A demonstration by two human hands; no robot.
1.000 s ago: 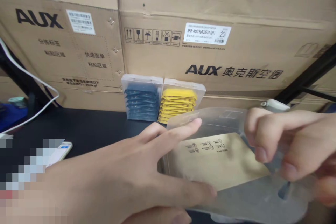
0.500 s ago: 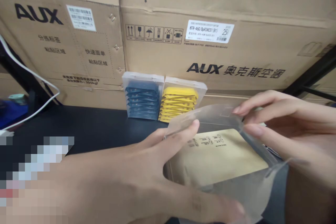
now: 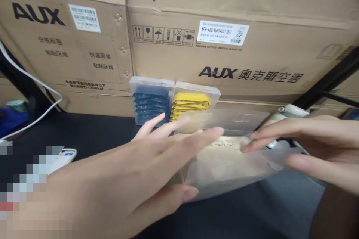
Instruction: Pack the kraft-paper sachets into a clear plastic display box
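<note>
A translucent plastic box (image 3: 224, 183) hangs tilted between my hands, its frosted lid flap (image 3: 224, 117) standing up along the far side. Inside lies a cream-coloured packet (image 3: 215, 157) with small dark print, partly veiled by the cloudy plastic. My left hand (image 3: 159, 164) holds the box's left end, thumb at the near lower edge and fingers stretched over the far side. At the right end, my right hand (image 3: 316, 145) has its fingertips on the rim by the packet and its thumb against a side flap.
Two similar boxes, one with blue packets (image 3: 151, 104) and one with yellow packets (image 3: 190, 102), stand against large cardboard cartons (image 3: 168, 59). A phone (image 3: 66, 158) lies left on the black tabletop (image 3: 103, 134). A white cable (image 3: 42, 115) hangs at left; a pale cylindrical object (image 3: 293, 111) is behind my right hand.
The box has tipped, so less of the cream packet shows. My left thumb has drawn back leftward along the near edge. My right fingers have moved down from the lid to the rim.
</note>
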